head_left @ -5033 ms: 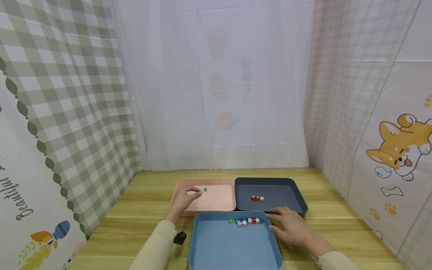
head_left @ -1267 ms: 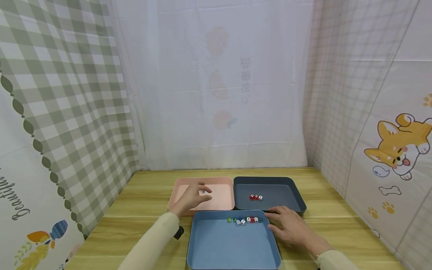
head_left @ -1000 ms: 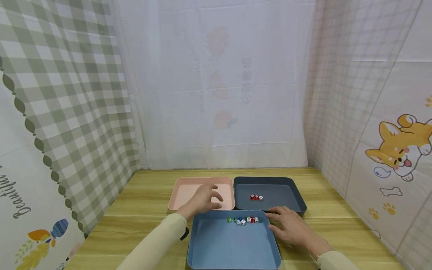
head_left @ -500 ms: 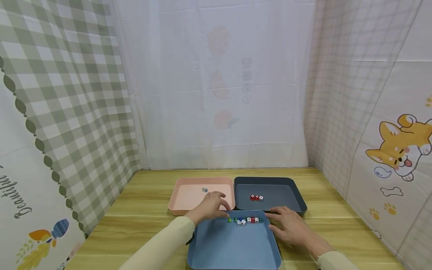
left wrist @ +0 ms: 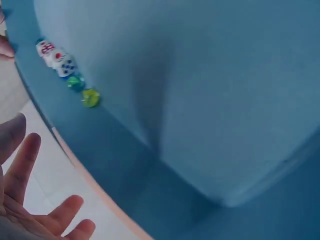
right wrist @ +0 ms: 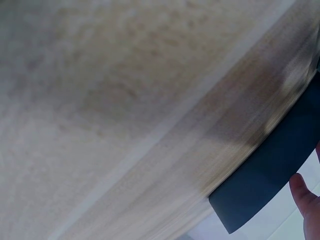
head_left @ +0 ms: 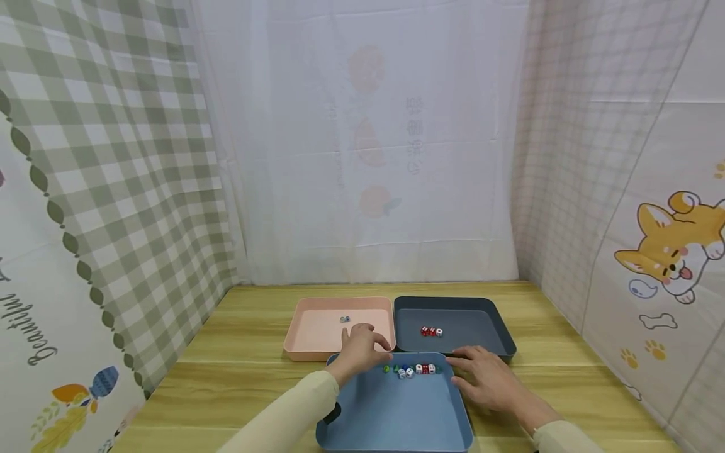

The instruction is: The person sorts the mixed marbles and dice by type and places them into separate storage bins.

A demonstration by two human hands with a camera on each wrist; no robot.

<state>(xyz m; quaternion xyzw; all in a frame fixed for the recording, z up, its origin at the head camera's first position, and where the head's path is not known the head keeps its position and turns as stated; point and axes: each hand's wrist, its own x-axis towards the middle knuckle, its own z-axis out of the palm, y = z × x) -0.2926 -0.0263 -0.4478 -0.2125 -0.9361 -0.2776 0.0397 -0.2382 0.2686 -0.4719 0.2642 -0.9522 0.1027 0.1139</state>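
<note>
In the head view my left hand (head_left: 361, 350) hovers over the far left part of the blue tray (head_left: 396, 415), thumb and fingers apart. Closest to it is a yellow-green die (head_left: 386, 369), untouched. The left wrist view shows the spread fingers (left wrist: 22, 167) with nothing between them. Along the tray's far side lie several more dice, among them white dice (head_left: 405, 373), a red die (head_left: 425, 369) and a green die (left wrist: 76, 82). My right hand (head_left: 487, 380) rests at that tray's far right corner, fingers loosely bent, holding nothing.
Behind the blue tray stand a pink tray (head_left: 317, 340), with two small bluish pieces (head_left: 345, 319) in it, and a dark grey tray (head_left: 470, 314). Red dice (head_left: 428, 331) and a white die (head_left: 438, 332) lie in the dark one. Curtains surround the wooden table (head_left: 243, 352).
My left hand has moved from over the pink tray rightward and nearer, to the blue tray. Two small pieces now show in the pink tray, where one showed before. The right hand stays put.
</note>
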